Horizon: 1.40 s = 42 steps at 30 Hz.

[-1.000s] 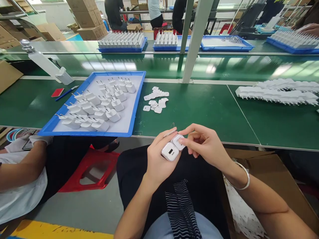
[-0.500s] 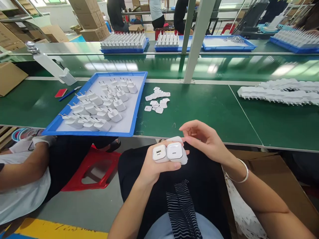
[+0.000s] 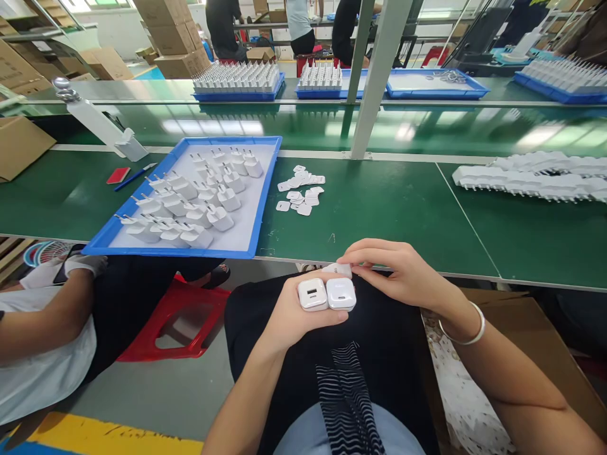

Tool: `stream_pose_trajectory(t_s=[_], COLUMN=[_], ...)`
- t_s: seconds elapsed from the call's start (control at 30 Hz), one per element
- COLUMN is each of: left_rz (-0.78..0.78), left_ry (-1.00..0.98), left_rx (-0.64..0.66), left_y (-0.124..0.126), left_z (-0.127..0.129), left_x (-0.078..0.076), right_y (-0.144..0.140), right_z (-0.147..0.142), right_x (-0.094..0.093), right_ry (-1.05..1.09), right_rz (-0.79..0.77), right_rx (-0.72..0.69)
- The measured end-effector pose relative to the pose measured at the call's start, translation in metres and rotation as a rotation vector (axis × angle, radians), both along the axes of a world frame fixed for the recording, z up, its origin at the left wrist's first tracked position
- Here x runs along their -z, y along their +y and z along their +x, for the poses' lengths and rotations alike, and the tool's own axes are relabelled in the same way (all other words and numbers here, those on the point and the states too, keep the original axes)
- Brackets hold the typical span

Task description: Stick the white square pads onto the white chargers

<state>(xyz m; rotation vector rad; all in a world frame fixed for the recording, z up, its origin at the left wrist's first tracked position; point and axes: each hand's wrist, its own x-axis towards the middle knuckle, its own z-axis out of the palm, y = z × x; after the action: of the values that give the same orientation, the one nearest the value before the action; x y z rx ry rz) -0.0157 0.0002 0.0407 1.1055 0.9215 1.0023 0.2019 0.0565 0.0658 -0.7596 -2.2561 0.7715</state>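
Observation:
Wrapped round white phone chargers just beyond my lap, my left hand (image 3: 287, 309) is closed. Two of them face me with their port ends: one charger (image 3: 313, 294) with a wide and a narrow slot, and another charger (image 3: 341, 294) with a single narrow slot. Behind these a third white charger (image 3: 337, 269) lies on its side, partly hidden. My right hand (image 3: 396, 268) has its thumb and fingertips closed on this third one's right end. Loose white cover plates (image 3: 303, 199), some slotted, lie in a small pile on the green bench.
A blue-rimmed tray (image 3: 263, 208) of chargers with pins up stands left on the bench (image 3: 403, 202). Rows of white pieces (image 3: 531, 177) lie right. A metal post (image 3: 372, 88) rises at the back. A co-worker's gloved hand (image 3: 85, 264) and a red stool (image 3: 190, 328) are at left.
The chargers in my left hand have turned so their port ends face me more squarely. My right hand has come down and left, its fingers closing on the rear charger.

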Motion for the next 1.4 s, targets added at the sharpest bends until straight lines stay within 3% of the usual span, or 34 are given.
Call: stream_pose_trajectory(t_s=[0.2,0.3,0.43,0.5,0.7,0.83,1.1,1.4], left_rz=[0.139,0.198,0.286,0.340,0.506,0.550,0.618,0.652], left_ry=[0.144,0.211,0.276,0.293,0.342,0.357,0.432,0.487], left_rx=[-0.036,-0.020,-0.099,-0.153,-0.266,-0.267,-0.273,-0.262], left_y=[0.002,0.003,0.002,0.003,0.006,0.007,0.008,0.006], left_z=[0.005,0.007,0.010,0.012,0.020,0.023,0.022,0.023], left_x=[-0.002,-0.003,0.003,0.007,0.017,0.017,0.015,0.016], right_y=[-0.003,0.004,0.010,0.006,-0.033,-0.047,-0.048,-0.044], right_z=[-0.003,0.000,0.008,0.009,-0.011,-0.024,-0.027,-0.031], right_x=[0.001,-0.001,-0.007,-0.010,-0.008,-0.001,0.000,0.003], right_ry=[-0.069,-0.058,0.222,0.398,0.538,0.565,0.619,0.614], right_rz=[0.064,-0.005,-0.213,-0.315,-0.739,-0.923,-1.101,-1.091], right_rx=[0.081,0.109,0.421,0.496,0.245,0.163,0.066,0.058])
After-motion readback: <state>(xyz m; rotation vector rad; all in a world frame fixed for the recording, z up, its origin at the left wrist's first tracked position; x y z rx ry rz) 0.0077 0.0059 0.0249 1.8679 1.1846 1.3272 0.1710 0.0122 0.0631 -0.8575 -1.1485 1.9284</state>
